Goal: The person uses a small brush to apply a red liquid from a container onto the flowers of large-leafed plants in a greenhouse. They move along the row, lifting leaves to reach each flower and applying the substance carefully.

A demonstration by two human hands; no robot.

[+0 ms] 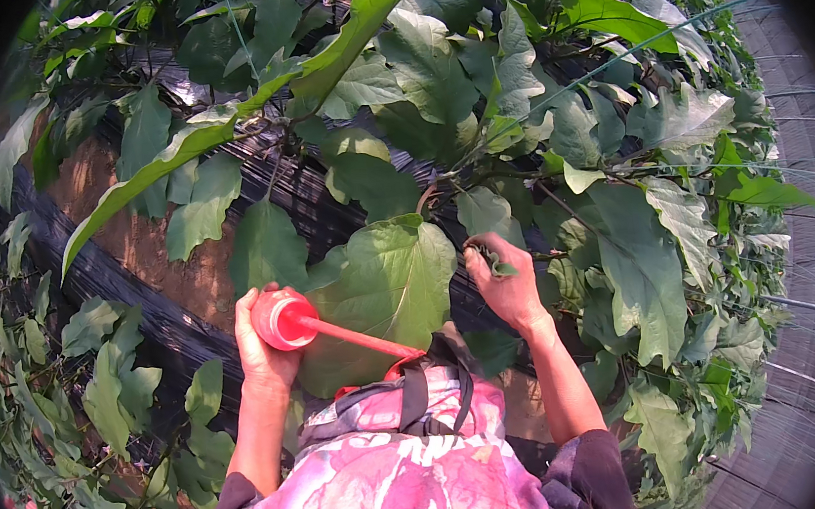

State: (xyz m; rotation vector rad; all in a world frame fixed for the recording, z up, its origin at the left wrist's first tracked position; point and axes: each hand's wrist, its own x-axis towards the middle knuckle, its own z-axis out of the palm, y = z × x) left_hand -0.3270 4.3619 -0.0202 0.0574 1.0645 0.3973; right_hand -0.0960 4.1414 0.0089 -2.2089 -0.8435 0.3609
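Observation:
My left hand [267,355] is closed around a small red plastic bottle [285,319], its round end tilted up towards the camera. A red tube or stick [360,338] runs from the bottle's opening down right to a pouch or bag [422,394] at my waist. My right hand [506,285] is raised on the other side of a broad green leaf [388,286], with small crumpled green plant pieces [494,260] between thumb and curled fingers. The large leaf hangs between both hands. My palms are mostly hidden.
Leafy plants, which look like eggplants, surround me, with leaves [640,275] close to my right forearm. Green support strings [639,47] cross at the upper right. Black plastic mulch film [160,310] covers a bed beside bare soil [146,245]. Dark ground sheeting [802,250] lies at the far right.

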